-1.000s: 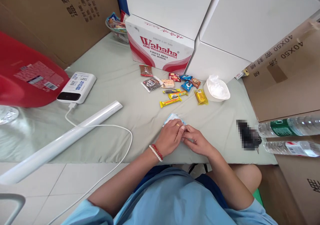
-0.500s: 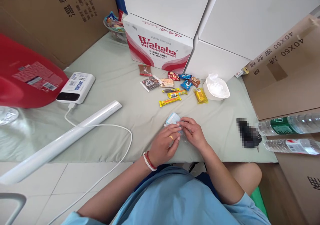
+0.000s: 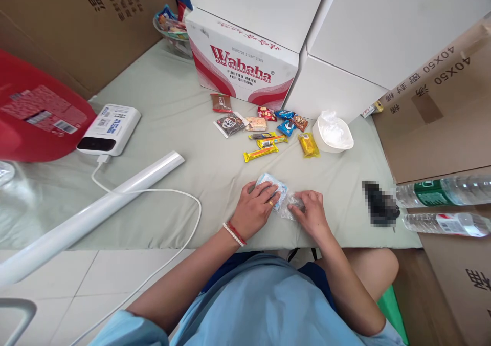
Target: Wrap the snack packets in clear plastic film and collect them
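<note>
near edge of the counter (image 3: 161, 223) runs just under both wrists; floor tiles below it. bare cloth lies open between the hands and the row of snack packets (image 3: 264, 131) further back. left side is bounded by a white tube (image 3: 95, 208) lying slantwise and a charger cable (image 3: 184, 202); right side by a blurred dark object (image 3: 379, 205) and two water bottles (image 3: 441, 208). boxes close off the back.

left hand (image 3: 256, 209): fingers curled down, pressing flat on a light blue packet (image 3: 274, 186) against the counter. right hand (image 3: 311, 214): fingers bent, pinching a piece of clear wrapper (image 3: 290, 206) that lies just beside the packet, between the two hands. packet sits near the front edge, roughly mid-counter.
</note>
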Action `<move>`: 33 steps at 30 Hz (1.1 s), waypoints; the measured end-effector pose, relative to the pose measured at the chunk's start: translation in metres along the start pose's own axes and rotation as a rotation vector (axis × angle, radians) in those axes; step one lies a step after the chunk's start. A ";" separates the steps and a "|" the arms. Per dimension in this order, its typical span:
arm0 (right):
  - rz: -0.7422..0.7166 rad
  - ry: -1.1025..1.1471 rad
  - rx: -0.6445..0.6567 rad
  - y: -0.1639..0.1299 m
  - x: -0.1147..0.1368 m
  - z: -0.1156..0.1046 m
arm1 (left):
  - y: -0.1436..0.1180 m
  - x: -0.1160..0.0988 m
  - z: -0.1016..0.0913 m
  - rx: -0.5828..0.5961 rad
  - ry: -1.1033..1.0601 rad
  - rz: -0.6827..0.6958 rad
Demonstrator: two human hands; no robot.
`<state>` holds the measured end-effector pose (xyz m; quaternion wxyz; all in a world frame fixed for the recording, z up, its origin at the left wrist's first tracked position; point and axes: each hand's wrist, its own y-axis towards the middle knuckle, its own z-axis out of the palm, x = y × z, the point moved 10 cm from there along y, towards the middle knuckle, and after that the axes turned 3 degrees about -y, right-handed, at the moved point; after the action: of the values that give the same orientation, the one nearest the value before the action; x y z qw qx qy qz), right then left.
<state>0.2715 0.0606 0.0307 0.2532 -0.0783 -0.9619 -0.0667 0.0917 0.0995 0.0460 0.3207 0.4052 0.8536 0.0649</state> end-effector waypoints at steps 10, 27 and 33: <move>0.112 0.386 0.180 0.031 0.046 0.010 | 0.000 -0.012 0.000 -0.009 0.010 -0.013; 0.136 0.544 0.127 0.032 0.055 0.034 | -0.004 0.031 -0.015 -0.278 -0.171 -0.456; 0.182 0.753 0.156 0.013 0.036 0.032 | 0.006 -0.047 -0.015 -0.110 -0.170 -0.016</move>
<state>0.2276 0.0830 0.0225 0.5984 -0.1140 -0.7930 0.0055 0.1083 0.0716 0.0830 0.4141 0.3843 0.8218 0.0746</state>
